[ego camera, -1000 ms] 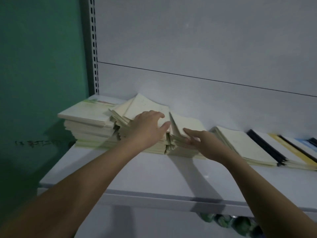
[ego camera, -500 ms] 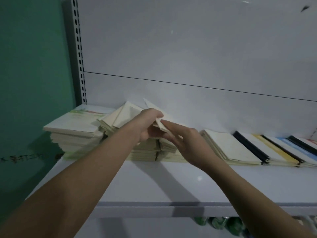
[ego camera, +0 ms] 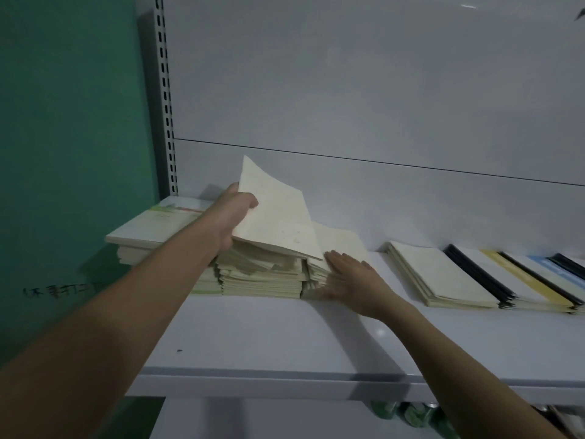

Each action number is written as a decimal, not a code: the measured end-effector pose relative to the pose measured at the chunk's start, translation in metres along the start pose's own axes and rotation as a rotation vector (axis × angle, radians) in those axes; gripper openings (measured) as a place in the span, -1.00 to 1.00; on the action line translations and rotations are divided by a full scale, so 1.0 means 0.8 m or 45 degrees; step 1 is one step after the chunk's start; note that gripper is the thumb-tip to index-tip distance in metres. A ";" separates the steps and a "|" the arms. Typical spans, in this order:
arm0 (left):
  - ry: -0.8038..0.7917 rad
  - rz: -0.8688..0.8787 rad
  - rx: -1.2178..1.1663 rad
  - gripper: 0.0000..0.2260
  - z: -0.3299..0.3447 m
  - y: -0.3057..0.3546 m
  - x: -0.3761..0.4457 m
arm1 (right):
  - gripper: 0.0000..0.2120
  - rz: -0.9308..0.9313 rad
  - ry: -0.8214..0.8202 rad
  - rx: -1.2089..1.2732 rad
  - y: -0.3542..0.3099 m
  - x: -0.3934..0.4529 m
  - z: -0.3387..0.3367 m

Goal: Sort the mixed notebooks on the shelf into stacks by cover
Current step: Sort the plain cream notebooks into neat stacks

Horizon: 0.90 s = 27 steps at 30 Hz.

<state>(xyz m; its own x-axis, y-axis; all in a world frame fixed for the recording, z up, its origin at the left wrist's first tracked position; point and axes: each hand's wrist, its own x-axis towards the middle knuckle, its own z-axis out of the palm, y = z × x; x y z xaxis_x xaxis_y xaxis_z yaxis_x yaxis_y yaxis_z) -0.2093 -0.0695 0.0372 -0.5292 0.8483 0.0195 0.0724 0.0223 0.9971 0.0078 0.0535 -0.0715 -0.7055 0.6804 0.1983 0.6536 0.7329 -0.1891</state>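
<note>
Item: cream notebook [ego camera: 278,217] — my left hand [ego camera: 232,213] grips its left edge, tilted above the middle stack [ego camera: 262,274] near the shelf [ego camera: 285,337] back-left corner. Right hand [ego camera: 351,280] — fingers flat, steadying the adjoining pile's right side.

Shop: slotted upright [ego camera: 167,122], notebook rows [ego camera: 474,277] on shelf [ego camera: 285,343].

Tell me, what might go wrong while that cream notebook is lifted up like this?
The left hand grips the raised notebook by one edge, so it may slip from the grip or bend. The cream pile below is uneven; lifting could drag books off, though the right hand steadies its side.
</note>
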 end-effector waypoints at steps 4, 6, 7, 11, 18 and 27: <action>0.006 -0.007 0.012 -0.71 -0.007 -0.013 0.001 | -0.76 0.016 0.178 0.150 0.015 -0.008 0.001; -0.004 -0.008 0.000 -0.72 -0.011 -0.014 -0.001 | -0.81 0.036 0.333 0.371 0.024 -0.014 -0.009; -0.011 -0.013 -0.010 -0.73 -0.012 -0.014 -0.001 | -0.85 0.092 0.461 0.489 0.027 -0.016 -0.017; -0.020 -0.043 -0.074 -0.71 -0.006 -0.018 -0.002 | -0.63 0.336 0.926 1.050 0.011 -0.017 -0.062; -0.136 -0.199 -0.260 -0.33 0.042 -0.016 -0.006 | -0.75 -0.119 0.868 0.706 -0.074 -0.030 -0.068; -0.068 -0.099 -0.442 -0.62 0.038 -0.022 -0.004 | -0.66 -0.189 0.447 0.818 -0.056 -0.020 -0.054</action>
<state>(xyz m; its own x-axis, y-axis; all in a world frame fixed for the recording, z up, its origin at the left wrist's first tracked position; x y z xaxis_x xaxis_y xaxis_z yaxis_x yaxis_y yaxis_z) -0.1831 -0.0562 0.0173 -0.4765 0.8776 -0.0524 -0.2631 -0.0854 0.9610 0.0020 0.0102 -0.0243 -0.5745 0.6148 0.5404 0.1939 0.7436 -0.6398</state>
